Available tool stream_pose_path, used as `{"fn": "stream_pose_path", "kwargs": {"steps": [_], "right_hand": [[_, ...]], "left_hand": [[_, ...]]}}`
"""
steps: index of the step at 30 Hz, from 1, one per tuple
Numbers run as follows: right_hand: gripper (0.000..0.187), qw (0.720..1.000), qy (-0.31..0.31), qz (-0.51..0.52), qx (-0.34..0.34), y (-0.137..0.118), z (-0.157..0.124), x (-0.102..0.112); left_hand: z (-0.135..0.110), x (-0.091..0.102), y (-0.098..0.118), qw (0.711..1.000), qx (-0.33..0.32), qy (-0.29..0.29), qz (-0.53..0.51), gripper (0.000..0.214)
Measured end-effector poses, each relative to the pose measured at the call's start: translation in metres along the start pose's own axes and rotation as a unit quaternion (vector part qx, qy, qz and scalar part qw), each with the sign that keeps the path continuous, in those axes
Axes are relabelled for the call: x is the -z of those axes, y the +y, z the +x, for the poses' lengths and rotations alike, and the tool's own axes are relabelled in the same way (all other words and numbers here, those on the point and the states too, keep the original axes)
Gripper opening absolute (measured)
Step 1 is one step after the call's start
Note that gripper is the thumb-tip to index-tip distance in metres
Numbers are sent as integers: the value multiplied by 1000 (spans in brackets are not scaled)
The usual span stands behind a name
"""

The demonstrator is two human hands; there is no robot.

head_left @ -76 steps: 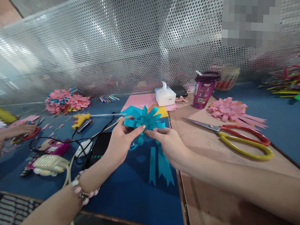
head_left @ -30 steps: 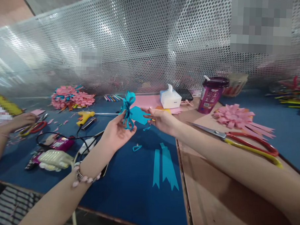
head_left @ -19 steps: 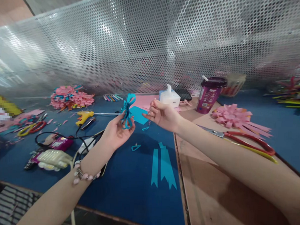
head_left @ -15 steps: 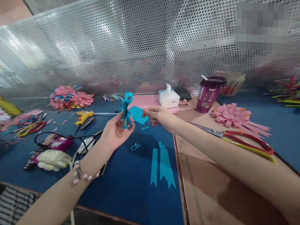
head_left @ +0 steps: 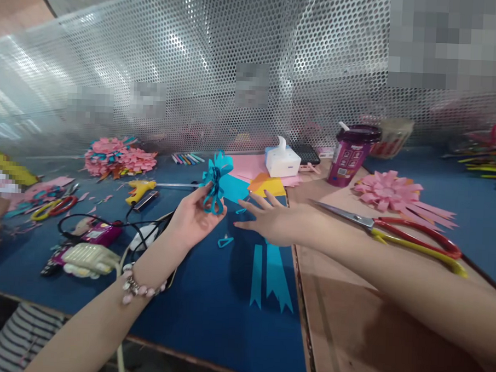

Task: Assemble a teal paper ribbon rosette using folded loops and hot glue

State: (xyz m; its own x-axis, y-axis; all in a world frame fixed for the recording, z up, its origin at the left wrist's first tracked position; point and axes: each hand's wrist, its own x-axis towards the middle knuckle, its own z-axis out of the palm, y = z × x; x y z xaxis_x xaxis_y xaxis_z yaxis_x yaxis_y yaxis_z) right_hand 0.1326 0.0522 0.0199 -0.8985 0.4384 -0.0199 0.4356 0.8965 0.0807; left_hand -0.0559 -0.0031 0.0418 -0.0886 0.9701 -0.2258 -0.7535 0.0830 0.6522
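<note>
The left hand (head_left: 195, 219) pinches the looped blue paper rosette (head_left: 217, 184) in curled fingers, holding it turned sideways above the blue part of the desk (head_left: 221, 333), between the near and far edges. The right hand (head_left: 271, 222) is spread open, palm down, nothing seen in its grasp, over the upper ends of notched blue strips (head_left: 257, 274) near that part's right edge. A small blue loop (head_left: 226, 241) lies between the strips and the left hand

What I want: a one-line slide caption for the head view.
The left hand holds a blue paper rosette while the open right hand hovers above the blue table.
</note>
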Motion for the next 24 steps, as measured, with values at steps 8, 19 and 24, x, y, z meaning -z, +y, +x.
{"fn": "stream_pose_path", "kwargs": {"steps": [8, 19, 24], "right_hand": [[59, 998, 30, -11, 60, 0, -12, 12], [16, 976, 131, -90, 146, -15, 11, 9], [19, 959, 180, -147, 165, -21, 16, -6]], "left_hand": [[-2, -1, -1, 1000, 17, 6, 13, 13], [-3, -2, -1, 998, 11, -33, 58, 15], [-1, -2, -1, 997, -1, -18, 76, 15]]}}
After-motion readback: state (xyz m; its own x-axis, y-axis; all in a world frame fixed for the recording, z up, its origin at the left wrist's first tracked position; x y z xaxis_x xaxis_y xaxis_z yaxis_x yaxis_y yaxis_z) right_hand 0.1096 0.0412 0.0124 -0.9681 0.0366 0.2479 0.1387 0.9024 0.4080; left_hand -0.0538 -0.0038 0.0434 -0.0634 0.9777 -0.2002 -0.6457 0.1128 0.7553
